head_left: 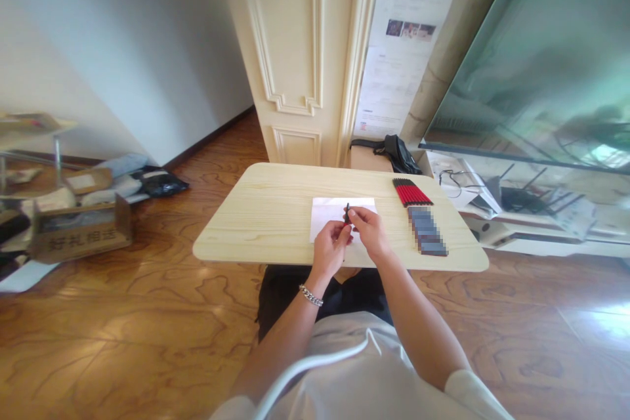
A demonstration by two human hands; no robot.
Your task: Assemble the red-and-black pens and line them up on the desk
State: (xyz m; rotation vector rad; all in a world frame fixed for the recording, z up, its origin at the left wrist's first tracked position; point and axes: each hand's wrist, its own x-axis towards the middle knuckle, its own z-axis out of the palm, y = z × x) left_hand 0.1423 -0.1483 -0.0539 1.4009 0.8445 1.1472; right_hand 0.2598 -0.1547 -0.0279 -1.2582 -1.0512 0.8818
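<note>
Over the near part of a white paper sheet, my left hand (331,246) and my right hand (368,228) meet around a small dark pen (347,212). Both hands have their fingers closed on it, with its black end pointing up between them. The white sheet (327,210) lies on the pale wooden table (260,210). Right of the hands, a row of red pens with black ends (412,193) lies side by side. Just below that row is a dark rectangular item (428,231), its surface blurred out.
Beyond the table's back right edge, a black bag (399,154) rests on a box. A large screen (551,65) stands at the right above a white cabinet (556,239). Cardboard boxes (81,230) and plastic bags lie on the floor at the left.
</note>
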